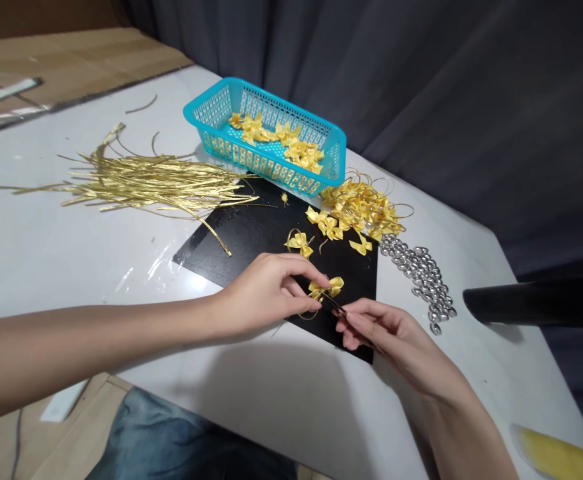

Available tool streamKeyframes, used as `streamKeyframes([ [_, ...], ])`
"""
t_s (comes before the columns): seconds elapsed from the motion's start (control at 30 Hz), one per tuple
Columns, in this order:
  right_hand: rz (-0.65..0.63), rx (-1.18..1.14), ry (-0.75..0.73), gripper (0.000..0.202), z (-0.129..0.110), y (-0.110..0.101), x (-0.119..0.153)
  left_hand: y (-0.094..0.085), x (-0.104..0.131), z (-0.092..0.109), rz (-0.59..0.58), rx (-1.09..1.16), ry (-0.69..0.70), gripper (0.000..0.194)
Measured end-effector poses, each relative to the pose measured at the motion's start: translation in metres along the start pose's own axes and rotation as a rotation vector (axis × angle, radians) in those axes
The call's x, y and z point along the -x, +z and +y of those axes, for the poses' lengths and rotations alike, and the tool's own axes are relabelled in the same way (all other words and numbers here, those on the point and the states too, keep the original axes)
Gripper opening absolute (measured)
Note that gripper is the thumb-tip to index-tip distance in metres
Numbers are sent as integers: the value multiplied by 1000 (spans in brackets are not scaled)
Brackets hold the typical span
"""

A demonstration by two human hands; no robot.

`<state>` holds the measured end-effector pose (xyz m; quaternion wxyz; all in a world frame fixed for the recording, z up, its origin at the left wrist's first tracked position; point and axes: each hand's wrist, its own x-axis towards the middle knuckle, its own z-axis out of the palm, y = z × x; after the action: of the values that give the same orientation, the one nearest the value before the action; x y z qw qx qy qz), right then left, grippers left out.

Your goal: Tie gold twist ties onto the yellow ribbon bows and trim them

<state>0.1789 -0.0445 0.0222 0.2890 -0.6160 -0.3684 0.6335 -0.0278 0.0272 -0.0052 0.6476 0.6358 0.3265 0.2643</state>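
Note:
Over the black mat (251, 233), my left hand (276, 287) pinches a yellow ribbon bow (336, 287) that has a thin gold loop hanging below it. My right hand (378, 327) is closed around a slim dark tool (334, 304), perhaps tweezers, whose tip touches the bow near my left fingertips. Another bow with a gold loop (300, 244) lies on the mat just beyond my left hand. Farther back are a few more yellow bows (328, 225) and a single one (361, 245) to the right.
A turquoise basket (271, 165) holding yellow bows stands at the back. Gold cords (156, 183) lie in a bundle at left. Looped bows (366, 207) are heaped beside the basket, near silver beads (426, 277). A black cylinder (536, 303) and a yellow object (561, 453) are at right.

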Motion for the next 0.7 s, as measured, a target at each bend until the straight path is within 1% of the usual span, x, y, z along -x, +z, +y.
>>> streamKeyframes([
  [0.27, 6, 49, -21, 30, 2, -3, 0, 0, 1, 1, 3, -1, 19, 20],
  [0.7, 19, 74, -36, 32, 4, -4, 0, -1, 1, 2, 11, 9, 4, 20],
])
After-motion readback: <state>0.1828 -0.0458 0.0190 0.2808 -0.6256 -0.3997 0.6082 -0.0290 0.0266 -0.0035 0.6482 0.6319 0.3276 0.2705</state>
